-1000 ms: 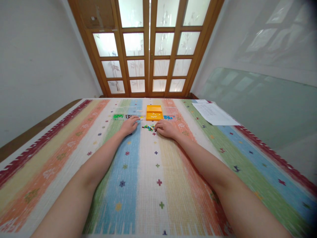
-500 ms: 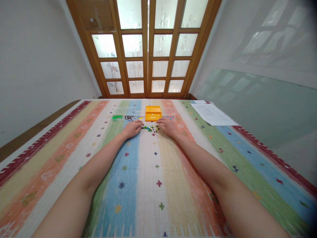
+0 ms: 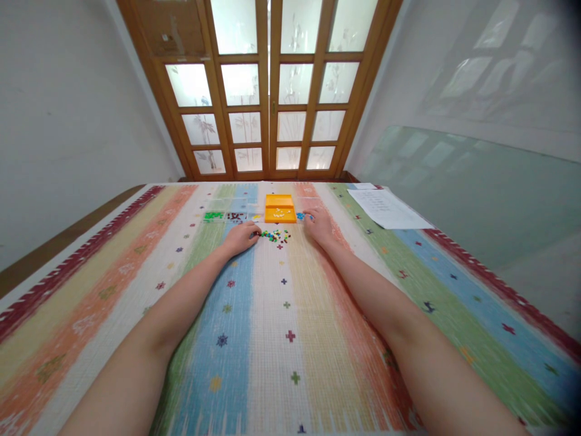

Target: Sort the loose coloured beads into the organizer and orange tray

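Note:
A small pile of mixed green, blue, yellow and dark pieces [image 3: 276,236] lies on the striped cloth. My left hand [image 3: 241,238] rests at its left edge, fingers curled together; anything between the fingertips is too small to name. Beyond the pile stands an open orange box [image 3: 280,200] with white pieces in its near half. To its right, blue pieces [image 3: 300,216] lie in a clear container partly covered by my right hand [image 3: 319,226]. The fingers of that hand are bent closed over the container, and what they hold is hidden.
Left of the orange box are clear containers with green pieces [image 3: 213,216] and dark brown pieces [image 3: 236,217], plus some yellow pieces [image 3: 256,217]. Printed paper sheets [image 3: 388,208] lie at the far right. A glass panel [image 3: 472,200] leans by the right wall.
My right hand has moved from the pile's right edge to the right and slightly away, over the blue pieces. My left hand stays by the pile. The view has shifted slightly.

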{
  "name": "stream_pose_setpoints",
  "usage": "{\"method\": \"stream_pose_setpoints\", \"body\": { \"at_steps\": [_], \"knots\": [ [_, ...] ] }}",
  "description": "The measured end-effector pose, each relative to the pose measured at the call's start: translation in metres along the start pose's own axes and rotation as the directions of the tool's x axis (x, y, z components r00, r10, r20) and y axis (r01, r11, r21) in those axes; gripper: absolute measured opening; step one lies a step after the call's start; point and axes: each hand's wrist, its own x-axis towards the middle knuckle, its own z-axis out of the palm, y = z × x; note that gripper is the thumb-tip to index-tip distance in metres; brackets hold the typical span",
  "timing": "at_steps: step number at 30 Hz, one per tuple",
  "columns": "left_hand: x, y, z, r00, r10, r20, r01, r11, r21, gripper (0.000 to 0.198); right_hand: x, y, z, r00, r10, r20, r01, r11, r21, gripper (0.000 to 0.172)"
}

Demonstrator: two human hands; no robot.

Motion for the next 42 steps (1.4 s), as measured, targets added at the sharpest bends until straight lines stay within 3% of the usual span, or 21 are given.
{"method": "stream_pose_setpoints", "body": {
  "at_steps": [9, 16, 22, 27, 31, 35, 42],
  "knots": [
    [0.002, -0.004, 0.005, 0.998, -0.049, -0.045, 0.045, 0.995, -0.085, 0.015, -0.007, -0.02, 0.001, 0.989, -0.14, 0.044, 0.14, 0.99, 0.007, 0.027],
    [0.004, -0.018, 0.011, 0.96, -0.213, -0.183, 0.168, 0.957, -0.235, 0.012, -0.008, -0.021, 0.003, 0.983, -0.179, 0.04, 0.178, 0.983, 0.037, 0.023],
    [0.006, -0.038, 0.014, 0.882, -0.379, -0.28, 0.239, 0.872, -0.428, 0.012, -0.01, -0.028, 0.002, 0.973, -0.217, 0.078, 0.215, 0.976, 0.042, 0.023],
    [0.009, -0.056, 0.014, 0.798, -0.545, -0.258, 0.229, 0.67, -0.706, 0.013, -0.011, -0.035, -0.002, 0.966, -0.233, 0.109, 0.229, 0.972, 0.052, 0.024],
    [0.01, -0.065, 0.007, 0.714, -0.651, -0.256, 0.19, 0.532, -0.825, 0.02, -0.012, -0.038, -0.004, 0.962, -0.238, 0.133, 0.233, 0.971, 0.048, 0.023],
    [0.01, -0.066, -0.001, 0.649, -0.713, -0.263, 0.19, 0.487, -0.852, 0.021, -0.013, -0.039, -0.003, 0.96, -0.237, 0.146, 0.232, 0.971, 0.051, 0.024],
    [0.009, -0.062, -0.007, 0.59, -0.767, -0.253, 0.266, 0.48, -0.836, 0.025, -0.013, -0.043, -0.005, 0.96, -0.216, 0.176, 0.211, 0.976, 0.047, 0.024]
  ]
}}
